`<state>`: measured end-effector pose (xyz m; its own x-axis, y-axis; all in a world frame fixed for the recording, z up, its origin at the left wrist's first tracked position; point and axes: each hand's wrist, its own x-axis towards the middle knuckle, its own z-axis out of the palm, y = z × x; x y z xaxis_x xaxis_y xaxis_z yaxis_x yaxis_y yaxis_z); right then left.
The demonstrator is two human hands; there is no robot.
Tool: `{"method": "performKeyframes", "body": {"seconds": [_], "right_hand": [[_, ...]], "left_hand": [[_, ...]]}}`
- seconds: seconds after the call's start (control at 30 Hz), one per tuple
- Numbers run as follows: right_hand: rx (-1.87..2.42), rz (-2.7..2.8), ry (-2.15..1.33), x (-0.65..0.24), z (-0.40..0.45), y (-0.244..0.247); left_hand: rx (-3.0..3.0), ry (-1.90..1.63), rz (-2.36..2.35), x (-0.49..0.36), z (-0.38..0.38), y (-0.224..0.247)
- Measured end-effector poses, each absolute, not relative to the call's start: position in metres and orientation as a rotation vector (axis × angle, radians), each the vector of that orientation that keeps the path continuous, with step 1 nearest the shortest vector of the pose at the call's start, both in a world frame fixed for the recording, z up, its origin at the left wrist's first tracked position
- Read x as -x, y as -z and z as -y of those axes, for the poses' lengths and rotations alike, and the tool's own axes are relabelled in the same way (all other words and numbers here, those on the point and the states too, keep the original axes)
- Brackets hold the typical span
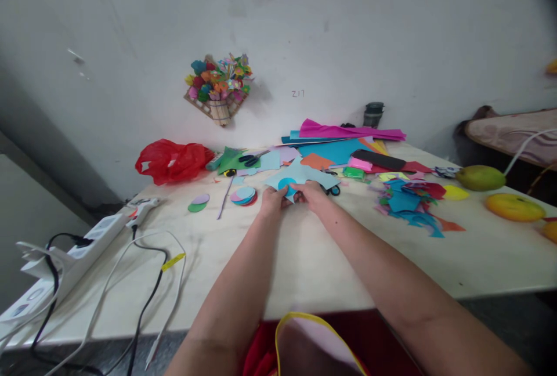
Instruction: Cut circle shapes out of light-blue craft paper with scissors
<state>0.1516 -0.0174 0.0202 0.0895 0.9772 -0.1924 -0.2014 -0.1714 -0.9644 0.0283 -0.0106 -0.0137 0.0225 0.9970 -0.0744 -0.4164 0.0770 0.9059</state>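
Observation:
My left hand (272,199) and my right hand (308,193) meet near the middle of the table. Between them is a light blue paper sheet (319,177) with a darker blue paper circle (287,183) on it. Fingers of both hands pinch the lower edge of these papers; the fingertips beneath are partly hidden. Black-handled scissors (334,190) lie just right of my right hand, partly under the sheet. To the left sit a pile of coloured paper circles (244,195) and a purple circle (201,198) over a green one.
A glue gun (143,208), power strip (93,237) and cables lie at the left. Behind are a red bag (174,161), more scissors (252,159), coloured sheets (331,151) and a phone (378,159). Paper scraps (404,202) and mangoes (513,206) are at the right.

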Motion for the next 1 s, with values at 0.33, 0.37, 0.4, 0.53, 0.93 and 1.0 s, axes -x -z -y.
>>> {"method": "performKeyframes", "body": {"seconds": [0.33, 0.37, 0.4, 0.53, 0.93, 1.0], "right_hand": [[1.278, 0.848, -1.252, -0.169, 0.005, -0.017], [1.263, 0.825, -1.259, -0.171, 0.004, -0.017], [1.246, 0.795, -1.264, -0.172, 0.003, -0.018], [1.211, 0.696, -1.243, -0.171, 0.003, -0.017], [1.067, 0.626, -1.32, -0.181, -0.009, -0.013], [0.99, 0.602, -1.358, -0.185, -0.01, -0.013]], "left_hand": [[-0.803, -1.329, -1.062, -0.033, 0.02, -0.003], [-0.795, -1.322, -1.061, -0.033, 0.02, -0.004], [-0.785, -1.315, -1.06, -0.033, 0.021, -0.006], [-0.721, -1.294, -1.072, -0.033, 0.022, -0.01], [-0.674, -1.375, -0.942, -0.031, 0.024, -0.011], [-0.674, -1.367, -0.939, -0.031, 0.025, -0.012]]}}
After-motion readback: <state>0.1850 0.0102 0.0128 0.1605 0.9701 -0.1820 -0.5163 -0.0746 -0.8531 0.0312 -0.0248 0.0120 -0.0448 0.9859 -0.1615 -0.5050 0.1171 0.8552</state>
